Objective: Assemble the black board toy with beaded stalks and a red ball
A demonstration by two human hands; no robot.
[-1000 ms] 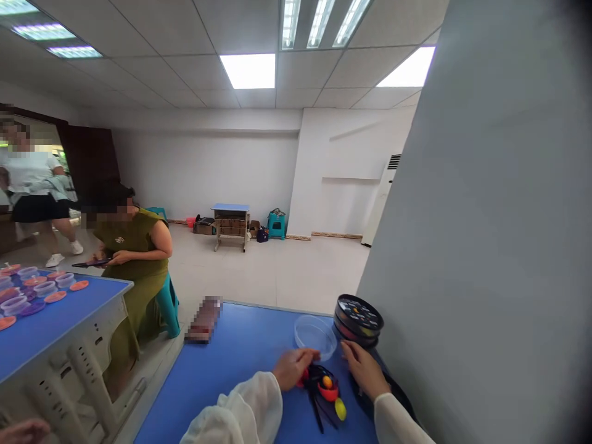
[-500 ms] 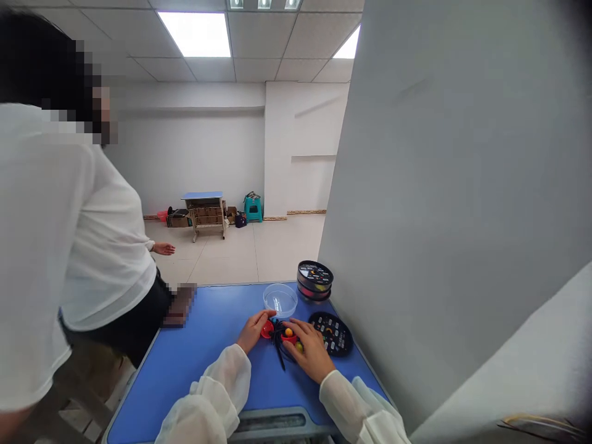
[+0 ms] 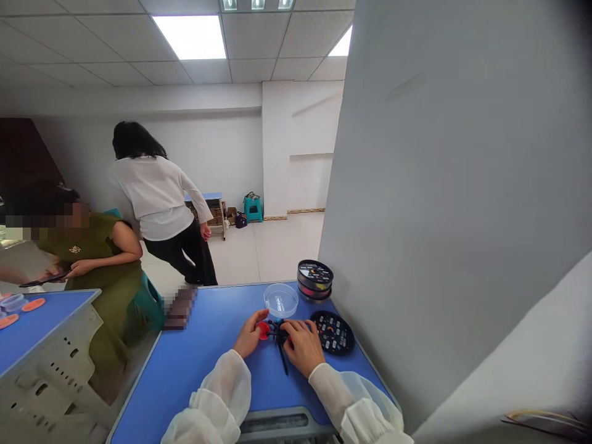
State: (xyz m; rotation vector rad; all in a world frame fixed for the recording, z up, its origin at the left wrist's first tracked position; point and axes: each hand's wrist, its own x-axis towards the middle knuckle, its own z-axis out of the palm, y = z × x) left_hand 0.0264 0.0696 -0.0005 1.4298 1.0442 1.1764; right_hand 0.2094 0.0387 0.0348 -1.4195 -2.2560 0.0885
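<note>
the small model with thin black arms [image 3: 279,338] and a red piece showing at its left end lies on the near middle of the blue table [image 3: 208,364], right between the person's two hands. the left hand [image 3: 250,333] is curled against the red end, fingertips touching it, and the right hand [image 3: 303,345] lies cupped over the other end, so most of the little coloured parts are hidden; whether either hand really grips or only rests there, i cannot tell from here. judging by how things lie, the work looks midway: the model is out on the table and being handled, the clear bowl [image 3: 280,300] just beyond it looks to hold nothing, and the flat black tray [image 3: 332,332] to the right, dotted with small coloured bits, lies open beside the right hand. counting: one model, one clear bowl, one open tray, one stack of round black cases [image 3: 315,280] at the far right edge, two or three high as far as i can make out. two other people are over on the left, one seated in green [image 3: 99,259], one standing in white [image 3: 161,197].
</note>
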